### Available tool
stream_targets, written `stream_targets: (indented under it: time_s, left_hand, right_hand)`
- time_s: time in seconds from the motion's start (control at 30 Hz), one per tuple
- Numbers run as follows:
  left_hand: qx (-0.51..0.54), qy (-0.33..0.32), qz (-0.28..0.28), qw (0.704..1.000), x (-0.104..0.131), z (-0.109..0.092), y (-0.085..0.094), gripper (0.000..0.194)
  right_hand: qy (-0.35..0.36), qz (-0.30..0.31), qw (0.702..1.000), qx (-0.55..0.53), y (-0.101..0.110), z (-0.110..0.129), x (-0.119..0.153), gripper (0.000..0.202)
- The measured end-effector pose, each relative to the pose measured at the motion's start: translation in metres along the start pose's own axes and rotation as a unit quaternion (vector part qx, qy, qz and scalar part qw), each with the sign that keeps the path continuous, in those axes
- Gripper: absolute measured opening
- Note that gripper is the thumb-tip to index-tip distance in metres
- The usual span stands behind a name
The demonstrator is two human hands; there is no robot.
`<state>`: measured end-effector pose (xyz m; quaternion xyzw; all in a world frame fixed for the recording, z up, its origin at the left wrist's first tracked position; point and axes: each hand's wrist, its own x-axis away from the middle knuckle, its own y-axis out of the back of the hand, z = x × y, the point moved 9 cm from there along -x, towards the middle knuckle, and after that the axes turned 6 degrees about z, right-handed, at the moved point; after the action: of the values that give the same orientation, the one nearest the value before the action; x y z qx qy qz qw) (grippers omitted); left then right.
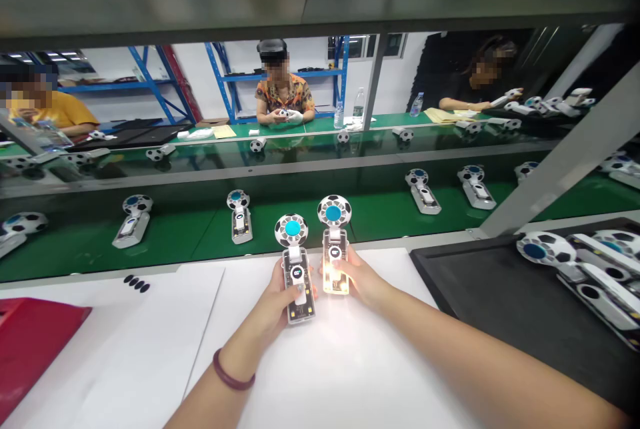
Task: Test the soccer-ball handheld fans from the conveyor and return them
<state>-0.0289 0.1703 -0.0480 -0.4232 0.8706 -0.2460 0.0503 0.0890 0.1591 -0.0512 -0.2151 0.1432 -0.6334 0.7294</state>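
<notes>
My left hand (281, 295) is closed round a handheld fan (299, 305) with a clear body, a football-patterned round head and a blue centre. Its small round display is lit and seems to read 100, and my thumb presses on the front below it. In my right hand (361, 273) is a second fan (334, 212) of the same kind, its thumb also on the front. Bright warm light glows from the lower body of this one. Both fans are held side by side, heads up, above the white worktop (320, 375). The fingers behind the bodies are mostly hidden.
Several similar fans, one being a white fan (241, 219), lie along the green conveyor belt (195, 229) ahead. At right, a black tray (465, 302) holds more fans. A red bin (35, 349) and several black oval pads (137, 283) are at left. Co-workers sit across.
</notes>
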Motion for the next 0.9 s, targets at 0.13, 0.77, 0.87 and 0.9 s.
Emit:
stream_targets:
  time_s: [0.13, 0.77, 0.87, 0.9]
  left_hand:
    - [0.001, 0.004, 0.001, 1.0, -0.0008, 0.0013, -0.0002, 0.052]
    - [0.008, 0.006, 0.006, 1.0, 0.0002, 0.0002, 0.0007, 0.053]
    - [0.01, 0.0, 0.008, 1.0, 0.0003, -0.0011, 0.0003, 0.052]
    - [0.009, -0.002, 0.01, 1.0, 0.0002, -0.0016, 0.0, 0.052]
  right_hand:
    - [-0.014, -0.022, 1.0, 0.001, 0.0008, 0.0, 0.0009, 0.052]
    - [-0.018, -0.039, 0.999, 0.004, 0.0002, -0.0019, 0.0024, 0.054]
    - [-0.014, -0.033, 0.999, -0.007, -0.0006, -0.0023, 0.0013, 0.053]
    - [-0.01, -0.032, 0.999, -0.009, -0.0008, -0.0018, 0.0008, 0.052]
